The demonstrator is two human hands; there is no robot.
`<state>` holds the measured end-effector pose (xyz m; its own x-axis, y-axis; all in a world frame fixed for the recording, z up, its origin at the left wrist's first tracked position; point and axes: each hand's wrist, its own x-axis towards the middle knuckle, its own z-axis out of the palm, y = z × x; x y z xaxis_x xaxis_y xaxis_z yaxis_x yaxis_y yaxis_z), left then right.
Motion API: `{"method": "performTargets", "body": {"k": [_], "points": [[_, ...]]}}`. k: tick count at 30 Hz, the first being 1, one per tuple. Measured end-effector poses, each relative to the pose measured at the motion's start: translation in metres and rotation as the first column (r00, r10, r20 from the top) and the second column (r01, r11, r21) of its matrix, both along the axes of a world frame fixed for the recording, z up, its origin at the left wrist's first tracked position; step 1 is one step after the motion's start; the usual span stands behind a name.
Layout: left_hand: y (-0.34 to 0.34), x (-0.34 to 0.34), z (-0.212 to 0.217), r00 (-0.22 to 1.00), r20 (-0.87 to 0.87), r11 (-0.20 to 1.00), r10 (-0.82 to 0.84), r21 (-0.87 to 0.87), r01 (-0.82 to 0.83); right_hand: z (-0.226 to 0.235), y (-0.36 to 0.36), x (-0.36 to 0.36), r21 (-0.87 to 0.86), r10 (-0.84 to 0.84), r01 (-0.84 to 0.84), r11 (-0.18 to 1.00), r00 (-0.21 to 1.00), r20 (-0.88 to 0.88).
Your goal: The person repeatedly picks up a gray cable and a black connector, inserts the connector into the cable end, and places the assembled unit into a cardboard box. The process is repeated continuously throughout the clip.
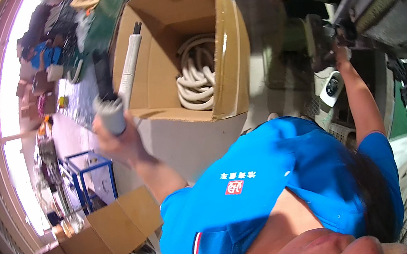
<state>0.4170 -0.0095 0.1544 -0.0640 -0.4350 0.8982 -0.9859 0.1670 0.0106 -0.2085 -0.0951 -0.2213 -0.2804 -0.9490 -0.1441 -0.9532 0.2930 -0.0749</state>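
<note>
The left hand (123, 142) was closed around a thick grey cylinder piece (113, 120). This piece was short, smooth at its lower part, uneven and blurred at its upper rim. A dark flat piece (103, 76) rose from behind this rim, nearly straight up in the view. Beside it there was a pale tube (130, 64), slim and whitish, with fine marks along its side and a black forked tip (137, 28). Its long axis ran from the left hand upward and somewhat to the right, so the forked tip pointed away from the person. Whether these parts made one object, I could not tell. They were all at the left side of an open cardboard box (236, 58), and the tube crossed before its left wall in the view. Inside the box lay coiled whitish hoses (197, 85).

The right hand (342, 54) was far to the other side, touching or just beside a grey machine (388, 18); its fingers were too dark to tell whether they gripped something.
</note>
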Motion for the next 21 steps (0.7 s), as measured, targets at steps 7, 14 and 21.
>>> {"method": "performTargets", "body": {"k": [7, 14, 21], "points": [[-0.046, -0.022, -0.106, 0.973, 0.167, 0.747, 0.160, 0.624, -0.230, 0.017, 0.007, 0.008, -0.199, -0.087, 0.120, 0.973, 0.982, 0.168], [-0.068, -0.095, -0.110, 0.986, 0.011, 0.514, -0.164, 0.855, 0.075, 0.058, 0.025, 0.006, -0.607, 0.261, 0.173, 0.776, 0.788, 0.558], [-0.076, -0.144, -0.106, 0.912, -0.100, 0.452, -0.398, 0.843, 0.290, 0.122, 0.067, 0.018, 0.166, 0.002, 0.516, 0.840, -0.310, 0.951]]}}
